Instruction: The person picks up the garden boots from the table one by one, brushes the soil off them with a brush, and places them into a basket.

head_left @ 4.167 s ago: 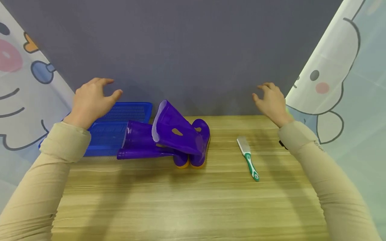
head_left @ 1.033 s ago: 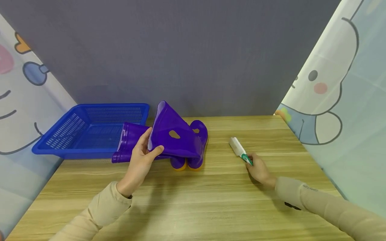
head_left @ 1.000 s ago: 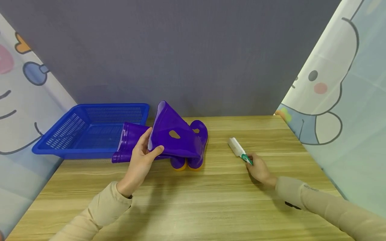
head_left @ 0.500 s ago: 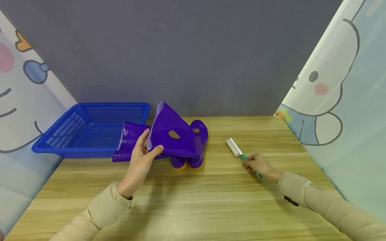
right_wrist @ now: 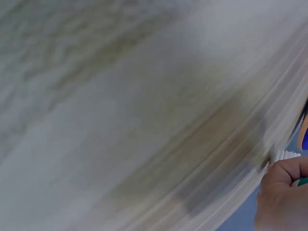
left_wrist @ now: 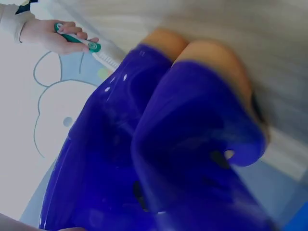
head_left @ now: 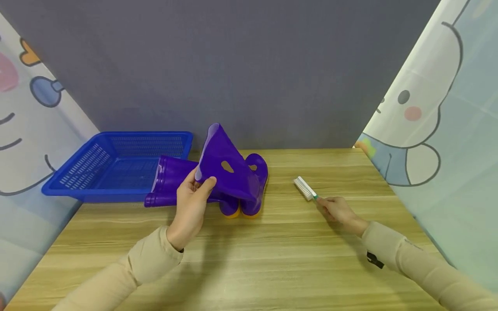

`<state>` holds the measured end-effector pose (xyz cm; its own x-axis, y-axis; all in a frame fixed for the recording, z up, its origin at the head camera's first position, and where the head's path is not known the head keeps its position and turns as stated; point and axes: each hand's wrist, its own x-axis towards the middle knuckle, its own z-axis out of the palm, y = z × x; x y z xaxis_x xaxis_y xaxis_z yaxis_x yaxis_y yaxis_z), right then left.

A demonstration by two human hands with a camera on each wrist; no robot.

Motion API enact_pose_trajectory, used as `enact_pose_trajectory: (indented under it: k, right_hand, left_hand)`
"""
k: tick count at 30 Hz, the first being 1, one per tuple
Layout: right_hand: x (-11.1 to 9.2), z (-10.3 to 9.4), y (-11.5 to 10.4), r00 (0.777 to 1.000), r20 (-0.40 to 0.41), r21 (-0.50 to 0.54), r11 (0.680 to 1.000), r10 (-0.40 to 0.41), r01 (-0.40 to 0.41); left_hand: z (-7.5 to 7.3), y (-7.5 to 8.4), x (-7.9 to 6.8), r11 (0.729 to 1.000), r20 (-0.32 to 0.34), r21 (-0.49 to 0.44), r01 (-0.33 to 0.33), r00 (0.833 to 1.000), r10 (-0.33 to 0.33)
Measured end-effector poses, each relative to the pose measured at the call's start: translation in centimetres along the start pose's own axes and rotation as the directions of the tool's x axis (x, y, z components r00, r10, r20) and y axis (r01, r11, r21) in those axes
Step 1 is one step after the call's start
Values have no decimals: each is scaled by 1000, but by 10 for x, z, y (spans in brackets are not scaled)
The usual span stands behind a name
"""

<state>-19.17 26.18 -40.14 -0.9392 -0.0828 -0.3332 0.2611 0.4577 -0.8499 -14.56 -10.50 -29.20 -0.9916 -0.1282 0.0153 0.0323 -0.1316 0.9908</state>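
A pair of purple rubber boots with orange soles lies mid-table in the head view. My left hand [head_left: 190, 211] grips the upper boot [head_left: 221, 149] by its shaft rim, thumb on the outside. Under it, the second boot [head_left: 173, 175] lies on its side, its shaft pointing left. Farther right, my right hand [head_left: 342, 212] holds a scrubbing brush [head_left: 305, 188] by its green and white handle, white bristles facing left. Both boots [left_wrist: 192, 120] fill most of the left wrist view. In the right wrist view only part of the right hand [right_wrist: 284, 192] shows at the lower right edge.
A blue plastic basket [head_left: 66, 190] stands at the back left, close behind the lower boot's shaft. A grey wall [head_left: 249, 73] rises behind the wooden table [head_left: 264, 263]. Cartoon-printed sheets [head_left: 412, 142] hang at both sides.
Both hands came down from the air; the left took hold of the boot, the right picked up the brush and turned its bristles leftward. Just now the left hand lifts the boot's shaft slightly.
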Motion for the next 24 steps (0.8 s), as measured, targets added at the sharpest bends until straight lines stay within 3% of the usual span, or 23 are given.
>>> enact_pose_trajectory:
  k: [6, 12, 16, 19, 24]
  right_hand:
    - [-5, -10, -3, 999, -38, -1, 1000, 1, -1]
    - [-10, -26, -7, 996, -86, 25, 999, -18, 20]
    - [-15, -40, -10, 992, -122, 79, 997, -10, 19]
    - [-18, -49, -14, 985, -169, 101, 994, -22, 40]
    - [-23, -60, -20, 971, -234, 114, 990, -57, 86]
  left_hand:
    - [32, 15, 10, 1000, 52, 10, -16, 999, 15]
    - [71, 29, 30, 1000, 116, 18, 2, 993, -4]
    - [94, 42, 45, 997, 174, -64, 34, 985, -23]
    - [107, 52, 56, 988, 212, -141, 58, 977, -27]
    - [113, 58, 59, 990, 295, -125, 57, 955, -17]
